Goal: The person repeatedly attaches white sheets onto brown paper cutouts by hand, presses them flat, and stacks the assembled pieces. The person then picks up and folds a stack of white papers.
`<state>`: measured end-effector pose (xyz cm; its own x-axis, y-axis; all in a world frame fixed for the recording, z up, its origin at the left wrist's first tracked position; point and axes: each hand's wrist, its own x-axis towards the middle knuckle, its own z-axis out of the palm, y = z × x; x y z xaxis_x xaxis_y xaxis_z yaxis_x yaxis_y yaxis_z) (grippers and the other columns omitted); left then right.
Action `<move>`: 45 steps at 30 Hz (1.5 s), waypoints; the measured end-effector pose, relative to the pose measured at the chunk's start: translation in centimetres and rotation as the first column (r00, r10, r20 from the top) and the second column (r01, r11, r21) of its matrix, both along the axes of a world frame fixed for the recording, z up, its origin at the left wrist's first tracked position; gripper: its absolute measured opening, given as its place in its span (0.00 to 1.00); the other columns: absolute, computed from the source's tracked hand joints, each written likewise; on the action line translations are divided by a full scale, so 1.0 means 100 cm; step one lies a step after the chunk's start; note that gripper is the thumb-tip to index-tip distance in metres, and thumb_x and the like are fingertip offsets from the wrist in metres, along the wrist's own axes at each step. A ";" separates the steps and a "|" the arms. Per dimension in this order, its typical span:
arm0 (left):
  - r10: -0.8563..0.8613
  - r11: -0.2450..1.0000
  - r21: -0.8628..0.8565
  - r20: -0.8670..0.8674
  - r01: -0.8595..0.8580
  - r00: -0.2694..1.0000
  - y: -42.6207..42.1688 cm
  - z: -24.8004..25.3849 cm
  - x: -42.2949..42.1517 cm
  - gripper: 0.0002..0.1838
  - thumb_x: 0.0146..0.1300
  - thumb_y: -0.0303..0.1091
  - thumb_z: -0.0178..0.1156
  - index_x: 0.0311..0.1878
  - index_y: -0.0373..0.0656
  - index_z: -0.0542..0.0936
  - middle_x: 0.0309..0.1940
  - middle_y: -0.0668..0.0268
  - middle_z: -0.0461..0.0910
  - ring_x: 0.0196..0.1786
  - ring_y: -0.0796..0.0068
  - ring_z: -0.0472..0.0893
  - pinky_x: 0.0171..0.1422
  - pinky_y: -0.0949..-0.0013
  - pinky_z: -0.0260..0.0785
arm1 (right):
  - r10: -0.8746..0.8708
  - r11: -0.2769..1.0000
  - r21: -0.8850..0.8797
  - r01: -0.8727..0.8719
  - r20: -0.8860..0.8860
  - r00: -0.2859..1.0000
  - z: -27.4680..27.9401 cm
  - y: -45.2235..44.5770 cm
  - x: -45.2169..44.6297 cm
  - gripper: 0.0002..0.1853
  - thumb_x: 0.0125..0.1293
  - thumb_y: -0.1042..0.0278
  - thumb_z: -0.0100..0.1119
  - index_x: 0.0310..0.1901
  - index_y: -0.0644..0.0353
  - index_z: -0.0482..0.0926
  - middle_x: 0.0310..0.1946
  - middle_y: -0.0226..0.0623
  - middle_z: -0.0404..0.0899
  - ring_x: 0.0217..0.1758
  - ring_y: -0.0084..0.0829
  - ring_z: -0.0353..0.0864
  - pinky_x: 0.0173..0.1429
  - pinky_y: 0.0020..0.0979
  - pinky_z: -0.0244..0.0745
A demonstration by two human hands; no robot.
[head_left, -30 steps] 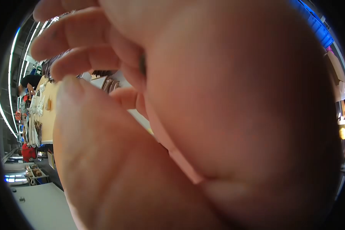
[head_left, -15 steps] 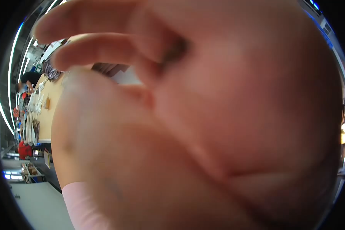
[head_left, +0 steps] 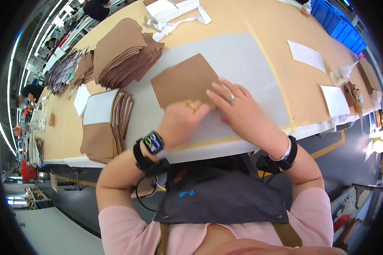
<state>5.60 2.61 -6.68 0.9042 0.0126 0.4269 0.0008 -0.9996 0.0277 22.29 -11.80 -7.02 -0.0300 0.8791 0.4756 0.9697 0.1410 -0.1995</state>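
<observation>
1 brown sheet [head_left: 184, 83] before us.
Sheet's near edge: left hand [head_left: 179, 126], fingers curled, pinch unclear; right hand [head_left: 244, 114], fingers spread; uneven pressure could skew it.

A blue crate [head_left: 338, 27] is seen at the upper right of the frame. A person in black [head_left: 96, 9] is cut off at the upper left, and red clothing [head_left: 29, 172] is visible at the left. Lit ceiling lights [head_left: 13, 68] are strung along the left edge. The grey floor [head_left: 336, 165] is marked by a yellow stripe [head_left: 330, 146] at the right.
</observation>
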 end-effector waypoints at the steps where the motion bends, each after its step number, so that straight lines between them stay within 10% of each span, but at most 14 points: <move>1: -0.038 0.995 -0.093 0.004 0.038 0.999 -0.010 -0.004 -0.002 0.06 0.56 0.26 0.58 0.38 0.44 0.77 0.29 0.65 0.77 0.34 0.61 0.81 0.35 0.60 0.74 | 0.022 1.000 -0.018 -0.024 -0.107 0.994 -0.007 -0.006 0.001 0.25 0.56 0.74 0.63 0.57 0.63 0.78 0.63 0.47 0.75 0.74 0.47 0.66 0.74 0.46 0.63; 8: -0.015 0.870 -0.490 0.063 0.044 0.998 -0.016 0.009 0.010 0.10 0.64 0.30 0.65 0.47 0.40 0.83 0.43 0.56 0.85 0.47 0.53 0.84 0.51 0.59 0.77 | 0.020 0.996 0.084 -0.013 -0.088 0.996 -0.016 -0.031 -0.006 0.10 0.53 0.73 0.62 0.38 0.64 0.80 0.48 0.42 0.81 0.60 0.43 0.78 0.65 0.41 0.72; 9: -0.024 0.896 -0.444 -0.016 0.014 1.000 -0.003 0.006 0.015 0.22 0.68 0.35 0.63 0.63 0.39 0.77 0.62 0.49 0.77 0.65 0.48 0.76 0.68 0.54 0.68 | 0.018 0.997 0.077 -0.012 -0.078 0.997 -0.017 -0.034 -0.008 0.10 0.52 0.72 0.62 0.38 0.63 0.79 0.47 0.41 0.81 0.57 0.42 0.78 0.63 0.40 0.73; 13: 0.088 0.943 -0.267 -0.373 -0.198 0.924 0.016 -0.021 0.032 0.38 0.73 0.45 0.55 0.80 0.41 0.53 0.81 0.51 0.51 0.83 0.50 0.47 0.83 0.44 0.37 | 0.012 1.000 -0.014 -0.013 -0.069 0.998 -0.014 -0.046 -0.011 0.16 0.55 0.67 0.67 0.46 0.61 0.81 0.46 0.40 0.82 0.55 0.39 0.81 0.60 0.39 0.76; 18: 0.022 0.967 -0.225 -0.385 -0.117 0.923 0.021 -0.025 0.040 0.38 0.73 0.45 0.55 0.80 0.41 0.55 0.81 0.51 0.51 0.83 0.51 0.48 0.83 0.44 0.36 | -0.128 0.950 -0.311 0.028 -0.305 0.944 0.028 -0.061 0.034 0.30 0.62 0.50 0.69 0.61 0.60 0.78 0.45 0.44 0.84 0.48 0.45 0.82 0.54 0.43 0.78; 24: 0.025 0.962 -0.246 -0.339 -0.115 0.940 0.023 -0.024 0.037 0.37 0.73 0.45 0.55 0.79 0.39 0.56 0.81 0.51 0.51 0.83 0.51 0.49 0.83 0.44 0.38 | -0.686 0.605 -0.102 0.789 0.436 0.582 -0.013 -0.027 0.217 0.16 0.64 0.61 0.66 0.48 0.63 0.83 0.44 0.48 0.83 0.49 0.44 0.84 0.52 0.44 0.78; 30: 0.023 0.953 -0.281 -0.311 -0.115 0.950 0.026 -0.027 0.038 0.37 0.74 0.50 0.54 0.78 0.39 0.59 0.80 0.52 0.55 0.82 0.51 0.51 0.83 0.44 0.39 | -0.723 0.349 -0.370 0.861 0.478 0.498 0.001 -0.001 0.258 0.07 0.60 0.70 0.66 0.39 0.60 0.88 0.42 0.40 0.87 0.48 0.36 0.86 0.50 0.35 0.76; 34: 0.007 0.942 -0.327 -0.215 -0.079 0.977 0.028 -0.028 0.035 0.33 0.73 0.44 0.55 0.75 0.37 0.63 0.77 0.50 0.59 0.80 0.49 0.56 0.81 0.48 0.46 | -0.683 0.452 -0.296 0.842 0.491 0.540 -0.001 -0.004 0.250 0.07 0.59 0.70 0.67 0.38 0.59 0.88 0.37 0.39 0.88 0.44 0.38 0.88 0.50 0.37 0.77; 38: 0.020 0.903 -0.428 -0.040 -0.035 0.999 0.028 -0.019 0.033 0.29 0.72 0.36 0.57 0.73 0.36 0.66 0.74 0.48 0.63 0.77 0.48 0.61 0.79 0.52 0.54 | -0.775 0.435 -0.355 0.827 0.321 0.545 0.021 -0.011 0.212 0.07 0.61 0.71 0.64 0.39 0.60 0.88 0.40 0.41 0.89 0.46 0.40 0.88 0.48 0.37 0.80; 41: 0.055 0.779 -0.627 0.029 -0.025 0.998 0.030 -0.010 0.034 0.32 0.70 0.35 0.61 0.74 0.36 0.64 0.75 0.50 0.63 0.77 0.52 0.62 0.79 0.54 0.55 | -0.437 0.900 -0.270 0.344 -0.562 0.702 0.053 -0.018 0.153 0.10 0.66 0.68 0.63 0.44 0.64 0.86 0.38 0.38 0.88 0.43 0.31 0.87 0.50 0.31 0.79; 45: 0.053 0.285 -0.943 0.194 0.171 0.980 0.043 -0.025 0.039 0.46 0.60 0.38 0.73 0.77 0.38 0.60 0.76 0.52 0.61 0.76 0.57 0.63 0.78 0.56 0.58 | 0.030 0.963 -0.088 -0.253 -0.903 0.429 0.092 -0.032 0.088 0.11 0.72 0.74 0.59 0.52 0.65 0.83 0.43 0.30 0.86 0.46 0.19 0.82 0.54 0.25 0.77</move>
<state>9.46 6.90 -9.18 0.8429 0.4603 0.2786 -0.1731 -0.2583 0.9504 31.13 -15.01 2.13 0.1766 0.9728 0.1500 0.2077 0.1121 -0.9718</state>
